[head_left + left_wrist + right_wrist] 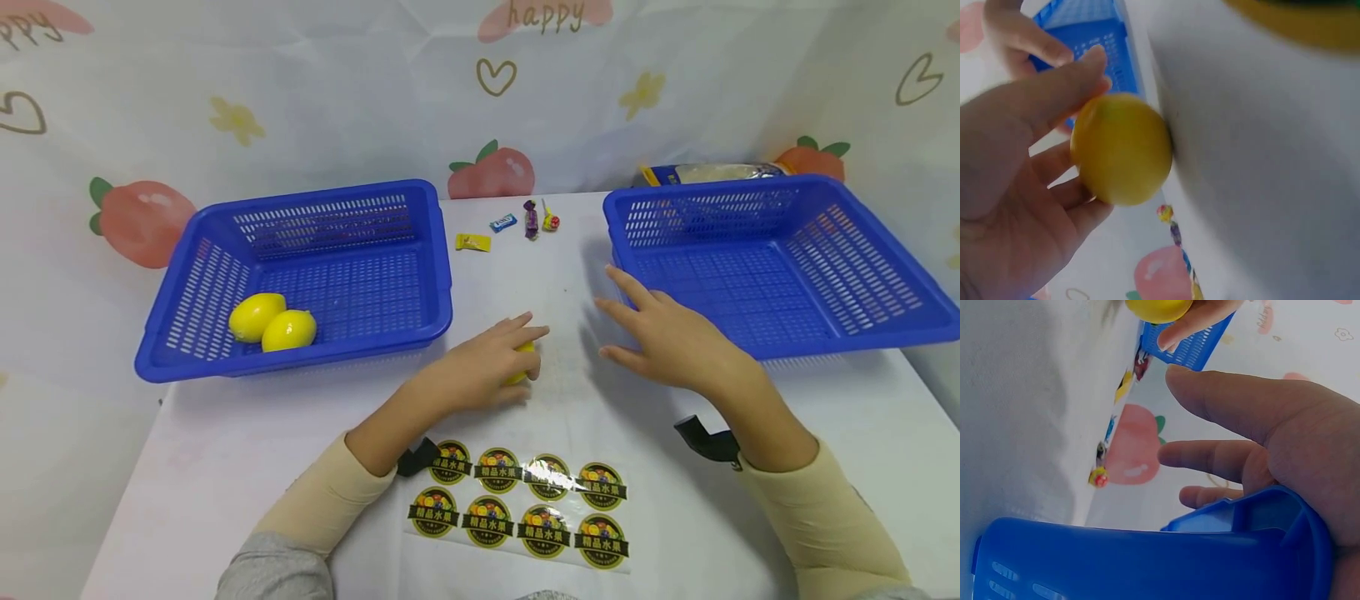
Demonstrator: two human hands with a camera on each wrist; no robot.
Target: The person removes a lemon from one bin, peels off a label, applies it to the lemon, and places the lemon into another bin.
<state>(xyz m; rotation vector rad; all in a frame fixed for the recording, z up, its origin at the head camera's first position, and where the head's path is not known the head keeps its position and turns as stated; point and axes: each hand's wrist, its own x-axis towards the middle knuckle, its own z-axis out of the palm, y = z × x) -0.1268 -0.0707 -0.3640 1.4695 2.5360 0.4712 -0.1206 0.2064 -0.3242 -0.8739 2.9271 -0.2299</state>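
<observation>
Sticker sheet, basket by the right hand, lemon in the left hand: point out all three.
Sticker sheet (520,500): head view, its middle, between the two rows.
Right basket (735,279): head view, its inner floor.
Held lemon (1124,151): left wrist view, middle of its exposed side.

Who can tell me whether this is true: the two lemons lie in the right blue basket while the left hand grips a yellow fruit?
The side is wrong: the two lemons lie in the left blue basket, as the head view shows, while the left hand grips a yellow fruit.
</observation>
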